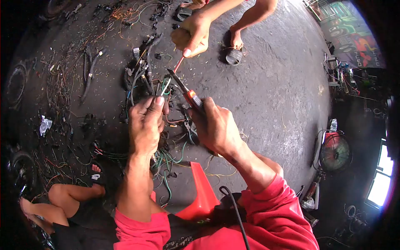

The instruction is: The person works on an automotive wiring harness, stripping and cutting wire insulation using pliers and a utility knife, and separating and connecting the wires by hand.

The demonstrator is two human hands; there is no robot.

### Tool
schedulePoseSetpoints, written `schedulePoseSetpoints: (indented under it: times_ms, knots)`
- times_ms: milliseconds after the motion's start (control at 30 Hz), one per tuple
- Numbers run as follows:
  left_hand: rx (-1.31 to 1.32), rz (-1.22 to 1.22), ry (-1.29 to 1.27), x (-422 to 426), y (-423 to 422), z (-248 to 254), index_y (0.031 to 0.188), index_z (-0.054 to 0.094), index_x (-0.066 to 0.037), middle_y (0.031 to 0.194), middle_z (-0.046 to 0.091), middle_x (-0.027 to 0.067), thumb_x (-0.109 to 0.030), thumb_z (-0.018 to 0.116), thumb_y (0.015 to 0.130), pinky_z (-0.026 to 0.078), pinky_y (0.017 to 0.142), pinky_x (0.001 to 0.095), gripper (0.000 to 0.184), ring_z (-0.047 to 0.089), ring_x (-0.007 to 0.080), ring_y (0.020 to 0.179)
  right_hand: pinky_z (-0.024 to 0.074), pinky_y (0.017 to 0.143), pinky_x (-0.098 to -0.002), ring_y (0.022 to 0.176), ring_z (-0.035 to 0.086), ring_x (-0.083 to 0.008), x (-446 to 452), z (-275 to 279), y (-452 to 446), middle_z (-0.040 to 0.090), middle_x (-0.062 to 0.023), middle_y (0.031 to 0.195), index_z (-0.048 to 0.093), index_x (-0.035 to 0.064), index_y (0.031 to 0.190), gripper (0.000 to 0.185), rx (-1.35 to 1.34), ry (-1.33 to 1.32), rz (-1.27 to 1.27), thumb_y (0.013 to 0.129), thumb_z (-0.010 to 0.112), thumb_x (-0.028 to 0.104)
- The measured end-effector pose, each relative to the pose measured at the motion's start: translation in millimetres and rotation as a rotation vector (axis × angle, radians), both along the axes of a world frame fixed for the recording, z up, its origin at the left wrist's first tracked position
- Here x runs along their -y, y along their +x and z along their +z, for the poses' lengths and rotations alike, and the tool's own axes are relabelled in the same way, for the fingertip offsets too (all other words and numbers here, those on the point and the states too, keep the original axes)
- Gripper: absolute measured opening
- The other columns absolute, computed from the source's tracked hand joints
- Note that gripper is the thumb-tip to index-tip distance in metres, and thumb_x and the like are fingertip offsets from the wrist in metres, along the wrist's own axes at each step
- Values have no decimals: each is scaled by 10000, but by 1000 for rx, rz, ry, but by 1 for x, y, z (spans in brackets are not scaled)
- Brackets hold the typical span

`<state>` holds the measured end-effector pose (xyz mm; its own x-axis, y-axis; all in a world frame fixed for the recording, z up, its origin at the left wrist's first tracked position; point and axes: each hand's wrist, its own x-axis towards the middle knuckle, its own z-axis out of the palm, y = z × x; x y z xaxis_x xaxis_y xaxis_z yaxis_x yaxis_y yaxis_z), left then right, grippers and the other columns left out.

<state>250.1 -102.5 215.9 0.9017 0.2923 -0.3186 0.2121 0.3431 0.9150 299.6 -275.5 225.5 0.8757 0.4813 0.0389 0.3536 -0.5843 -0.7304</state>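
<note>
My left hand pinches a thin white wire between thumb and fingers. In my right hand is a utility knife with an orange and grey handle, its dark blade pointing up and left, close to the wire. Another person's hand above holds a thin red wire, which runs down toward the blade. Whether the blade touches either wire cannot be made out. Green wires lie below and behind my left hand.
Dark cable bundles and wire scraps spread over the floor at left. A red plastic piece stands before me. A fan is at right. Another person's foot and sandal are at the top; another seated person's legs are lower left.
</note>
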Motion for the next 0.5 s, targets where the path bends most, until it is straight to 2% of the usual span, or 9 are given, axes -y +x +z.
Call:
schedulePoseSetpoints:
  times_ms: [267, 333, 367, 433, 500]
  knots:
    - [5, 51, -11, -8, -3, 0, 754, 577, -60, 547, 307, -115, -285, 566, 981, 213, 423, 197, 319, 261, -5, 466, 431, 515, -510, 646, 580, -488, -24, 8, 11, 565, -254, 640, 441, -6, 865, 263, 78, -2, 53, 899, 640, 162]
    - [7, 66, -43, -18, -4, -8, 763, 579, -60, 550, 302, -114, -282, 567, 980, 210, 424, 197, 310, 258, -5, 467, 437, 521, -512, 657, 584, -487, -18, -3, -1, 562, -257, 642, 447, -7, 859, 249, -87, -83, 20, 891, 641, 146]
    - [11, 83, -76, -22, -3, -11, 772, 580, -61, 553, 296, -114, -279, 568, 979, 206, 424, 197, 301, 256, -4, 469, 437, 521, -512, 657, 584, -487, -6, -21, -12, 562, -257, 642, 447, -7, 859, 249, -82, -79, 25, 891, 641, 146]
    - [5, 111, -71, -25, -3, -8, 780, 578, -64, 559, 288, -110, -289, 568, 979, 206, 437, 194, 300, 242, -2, 470, 453, 538, -509, 687, 599, -480, 32, -58, -44, 579, -261, 673, 451, -10, 873, 228, -148, -182, 141, 884, 638, 118]
    - [93, 105, -84, -28, -2, -13, 793, 586, -58, 584, 354, -87, -279, 575, 975, 262, 488, 208, 287, 305, 21, 510, 461, 553, -504, 694, 602, -477, 47, -48, -65, 581, -240, 683, 463, -4, 912, 200, -174, -101, 89, 872, 637, 88]
